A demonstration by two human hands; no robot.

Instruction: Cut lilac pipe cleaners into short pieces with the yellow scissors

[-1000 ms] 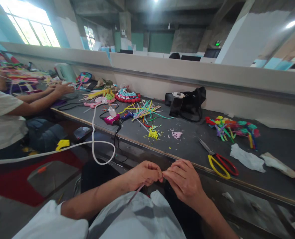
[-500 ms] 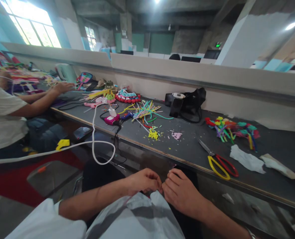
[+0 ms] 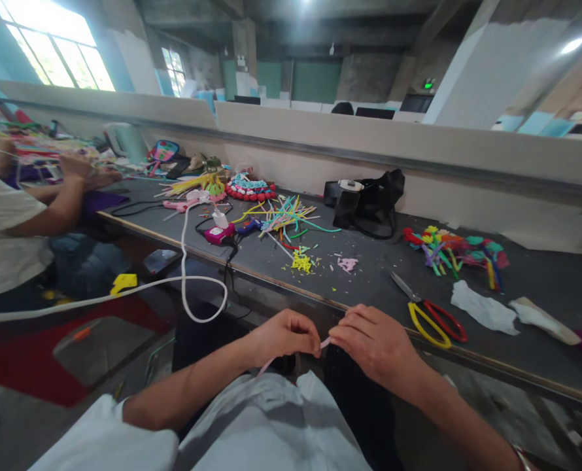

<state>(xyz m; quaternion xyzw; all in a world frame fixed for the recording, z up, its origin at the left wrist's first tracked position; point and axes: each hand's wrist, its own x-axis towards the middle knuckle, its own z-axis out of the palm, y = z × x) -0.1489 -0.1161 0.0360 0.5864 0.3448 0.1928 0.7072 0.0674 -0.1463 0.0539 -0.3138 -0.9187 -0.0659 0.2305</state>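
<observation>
Over my lap, by the table's front edge, both hands pinch a thin pale pink pipe cleaner (image 3: 325,343). My left hand (image 3: 288,337) is closed on it with thumb and forefinger, and its tail hangs down below that hand. My right hand (image 3: 374,340) grips the other end, fingers bent and back turned up. A short length shows across the small gap between the hands. On the table (image 3: 364,288) beyond lie a pile of yellow clippings (image 3: 301,262) and a few pink clippings (image 3: 347,264). Scissors (image 3: 416,298) with red and yellow handles rest right of my right hand.
Loose coloured pipe cleaners (image 3: 291,216) lie mid-table, beside a magenta device (image 3: 219,234) with cords. A black bag (image 3: 369,203) leans near the divider. Pipe-cleaner flowers (image 3: 455,252) and a crumpled tissue (image 3: 484,307) lie right. A white cable (image 3: 184,261) hangs over the edge. A co-worker (image 3: 11,229) sits left.
Both my hands have risen from my lap toward the table edge, the right one most. The pink pipe cleaner now shows between them. The co-worker's hands have shifted.
</observation>
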